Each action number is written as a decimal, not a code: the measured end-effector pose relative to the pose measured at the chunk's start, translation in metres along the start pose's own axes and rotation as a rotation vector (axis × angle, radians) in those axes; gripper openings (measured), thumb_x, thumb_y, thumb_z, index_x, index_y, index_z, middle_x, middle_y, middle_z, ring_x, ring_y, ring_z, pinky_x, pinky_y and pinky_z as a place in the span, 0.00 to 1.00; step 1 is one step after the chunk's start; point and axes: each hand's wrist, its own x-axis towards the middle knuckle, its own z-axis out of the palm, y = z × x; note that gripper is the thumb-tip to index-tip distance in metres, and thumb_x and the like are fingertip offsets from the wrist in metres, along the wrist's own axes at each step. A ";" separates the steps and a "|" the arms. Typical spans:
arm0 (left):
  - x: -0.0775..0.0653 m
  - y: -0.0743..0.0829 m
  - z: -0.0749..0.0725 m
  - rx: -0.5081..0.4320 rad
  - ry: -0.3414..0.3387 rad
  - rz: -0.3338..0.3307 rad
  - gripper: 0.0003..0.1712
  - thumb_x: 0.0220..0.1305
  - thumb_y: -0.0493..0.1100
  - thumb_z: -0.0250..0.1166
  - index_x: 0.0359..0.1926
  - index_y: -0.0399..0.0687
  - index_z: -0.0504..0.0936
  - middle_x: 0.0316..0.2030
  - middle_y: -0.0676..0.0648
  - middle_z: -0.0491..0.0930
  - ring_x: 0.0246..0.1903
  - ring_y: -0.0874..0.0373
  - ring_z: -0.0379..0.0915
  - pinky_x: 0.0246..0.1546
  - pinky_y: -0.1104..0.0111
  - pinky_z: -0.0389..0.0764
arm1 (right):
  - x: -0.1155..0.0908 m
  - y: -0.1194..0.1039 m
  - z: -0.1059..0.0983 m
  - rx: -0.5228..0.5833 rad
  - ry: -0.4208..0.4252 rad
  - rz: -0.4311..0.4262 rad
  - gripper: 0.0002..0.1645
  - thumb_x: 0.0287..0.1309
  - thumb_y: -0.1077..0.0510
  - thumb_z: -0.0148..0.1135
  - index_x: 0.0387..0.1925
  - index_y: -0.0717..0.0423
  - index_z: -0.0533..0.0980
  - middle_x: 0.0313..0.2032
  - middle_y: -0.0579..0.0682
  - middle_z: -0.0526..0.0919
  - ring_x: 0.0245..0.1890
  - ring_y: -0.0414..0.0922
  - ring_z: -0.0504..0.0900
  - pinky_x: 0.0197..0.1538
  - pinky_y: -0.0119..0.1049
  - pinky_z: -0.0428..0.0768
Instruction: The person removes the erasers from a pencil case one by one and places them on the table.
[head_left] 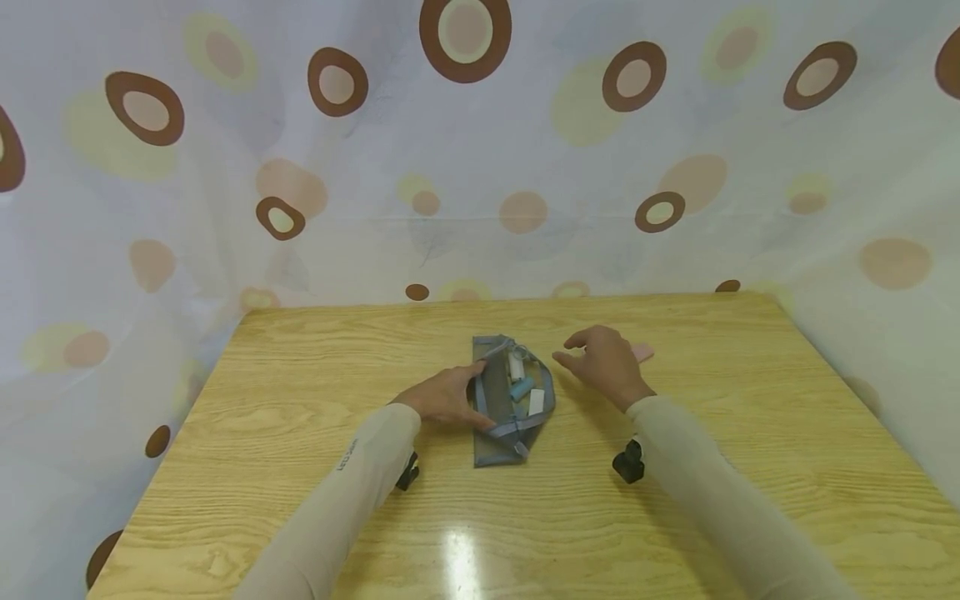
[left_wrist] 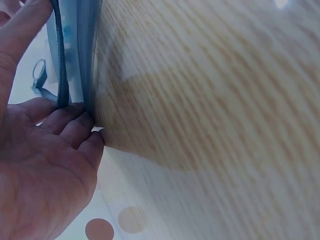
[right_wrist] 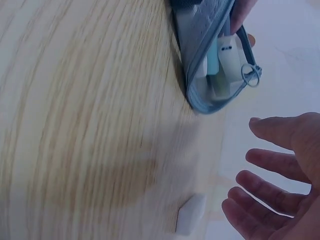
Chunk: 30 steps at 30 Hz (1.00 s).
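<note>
A grey-blue mesh zip pouch (head_left: 492,396) lies on the table with its mouth spread open. My left hand (head_left: 446,396) grips it by the mouth's edges, thumb at one end and fingers at the other. Inside the pouch are a teal stick-like piece (head_left: 522,388), a white block (head_left: 536,402) and another white piece (right_wrist: 230,57). The zip has a ring pull (right_wrist: 251,75). To the right of the pouch, my right hand (head_left: 603,367) hovers with fingers apart and holds nothing. Partly hidden behind it lies a small pale pink piece (head_left: 642,352), its kind unclear.
The wood-grain table (head_left: 300,358) ends at a patterned white cloth (head_left: 465,167) hanging behind and at both sides. A black wrist camera sits under each sleeve, one at the left (head_left: 408,472) and one at the right (head_left: 628,463).
</note>
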 end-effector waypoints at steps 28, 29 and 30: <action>-0.002 0.002 -0.001 0.006 -0.002 -0.007 0.62 0.57 0.57 0.76 0.81 0.42 0.48 0.76 0.39 0.58 0.72 0.46 0.60 0.68 0.54 0.68 | 0.003 -0.041 0.031 0.078 -0.105 0.067 0.19 0.61 0.49 0.73 0.41 0.62 0.88 0.46 0.59 0.88 0.17 0.39 0.74 0.19 0.32 0.69; -0.001 0.001 0.000 0.008 -0.003 -0.007 0.62 0.57 0.57 0.76 0.81 0.42 0.48 0.75 0.39 0.58 0.71 0.46 0.60 0.67 0.54 0.68 | 0.003 -0.041 0.032 0.075 -0.101 0.070 0.19 0.60 0.49 0.73 0.41 0.62 0.88 0.45 0.59 0.88 0.17 0.39 0.74 0.19 0.32 0.69; -0.001 0.000 0.000 0.011 -0.004 -0.007 0.63 0.57 0.57 0.76 0.81 0.42 0.48 0.75 0.39 0.58 0.71 0.46 0.61 0.67 0.54 0.68 | 0.003 -0.041 0.032 0.074 -0.097 0.070 0.19 0.60 0.49 0.73 0.41 0.62 0.88 0.44 0.59 0.88 0.16 0.39 0.74 0.19 0.32 0.69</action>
